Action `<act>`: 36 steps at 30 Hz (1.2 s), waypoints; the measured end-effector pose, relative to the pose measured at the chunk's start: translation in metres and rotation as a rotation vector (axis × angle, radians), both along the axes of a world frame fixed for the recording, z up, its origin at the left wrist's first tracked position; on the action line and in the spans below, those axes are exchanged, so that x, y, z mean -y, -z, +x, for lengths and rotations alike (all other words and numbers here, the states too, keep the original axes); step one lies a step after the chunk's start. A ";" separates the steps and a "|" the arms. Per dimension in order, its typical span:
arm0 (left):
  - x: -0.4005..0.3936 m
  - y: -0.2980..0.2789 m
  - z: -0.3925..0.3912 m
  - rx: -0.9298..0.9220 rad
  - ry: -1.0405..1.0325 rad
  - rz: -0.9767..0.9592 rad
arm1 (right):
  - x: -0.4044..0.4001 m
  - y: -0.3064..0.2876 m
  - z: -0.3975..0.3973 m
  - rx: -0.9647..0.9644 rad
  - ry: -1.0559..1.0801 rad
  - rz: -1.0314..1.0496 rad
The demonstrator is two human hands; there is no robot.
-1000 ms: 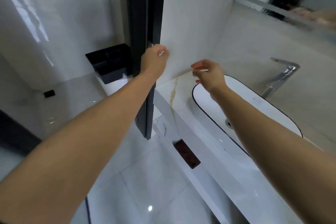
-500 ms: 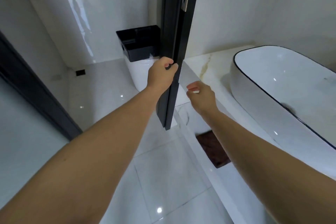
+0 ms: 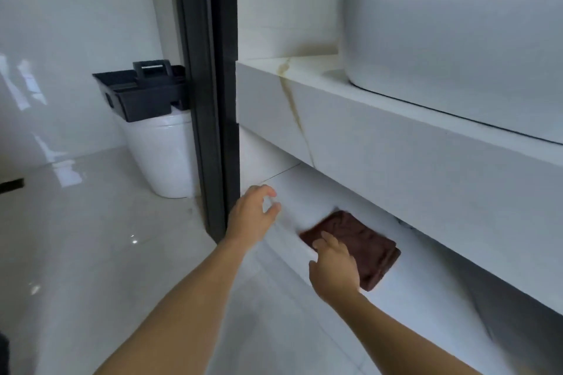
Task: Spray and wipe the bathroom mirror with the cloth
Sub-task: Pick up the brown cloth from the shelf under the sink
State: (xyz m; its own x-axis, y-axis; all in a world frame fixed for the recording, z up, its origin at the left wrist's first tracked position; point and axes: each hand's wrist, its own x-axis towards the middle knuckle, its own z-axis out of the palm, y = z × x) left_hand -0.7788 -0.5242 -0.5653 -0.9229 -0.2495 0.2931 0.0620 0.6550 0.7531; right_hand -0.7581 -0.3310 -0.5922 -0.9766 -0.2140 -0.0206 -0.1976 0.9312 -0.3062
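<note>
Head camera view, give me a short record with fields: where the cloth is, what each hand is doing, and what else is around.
cloth: dark brown cloth, folded, lying on the lower shelf under the counter
right hand: right hand over the near edge of the cloth, fingers reaching onto it; a grip is not clear
left hand: left hand beside the black door frame, holding nothing
basin: white basin on the counter
other: black caddy resting on the toilet

A folded dark brown cloth (image 3: pixel 359 240) with a soft, napped terry look lies on a smooth white shelf (image 3: pixel 304 192). The veined stone-look counter (image 3: pixel 380 143) is satin-smooth. Glossy ceramic basin (image 3: pixel 441 42). Matt black plastic caddy (image 3: pixel 143 97). Glossy floor tiles (image 3: pixel 76 237).
</note>
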 end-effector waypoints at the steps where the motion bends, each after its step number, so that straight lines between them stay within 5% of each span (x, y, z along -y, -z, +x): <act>1: -0.011 0.020 -0.006 0.012 0.060 -0.053 | -0.013 0.016 -0.006 -0.008 0.030 0.029; 9: -0.092 0.110 -0.072 0.136 0.461 -0.464 | -0.086 0.073 -0.051 -0.035 0.034 0.121; 19: -0.080 0.108 -0.072 0.170 0.581 -0.685 | -0.077 0.067 -0.056 -0.142 -0.064 0.402; 25: -0.079 0.111 -0.054 -0.022 0.504 -0.923 | -0.083 0.054 -0.047 -0.133 -0.096 0.249; 36: -0.044 0.007 -0.018 -0.135 0.256 -0.558 | -0.039 -0.016 -0.023 -0.207 -0.030 -0.225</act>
State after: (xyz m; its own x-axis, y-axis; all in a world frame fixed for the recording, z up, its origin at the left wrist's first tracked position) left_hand -0.7971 -0.4797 -0.5728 -0.8789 0.1985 0.4338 0.3397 0.8988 0.2769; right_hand -0.7808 -0.2919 -0.5762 -0.9484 -0.2192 0.2292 -0.3034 0.8375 -0.4544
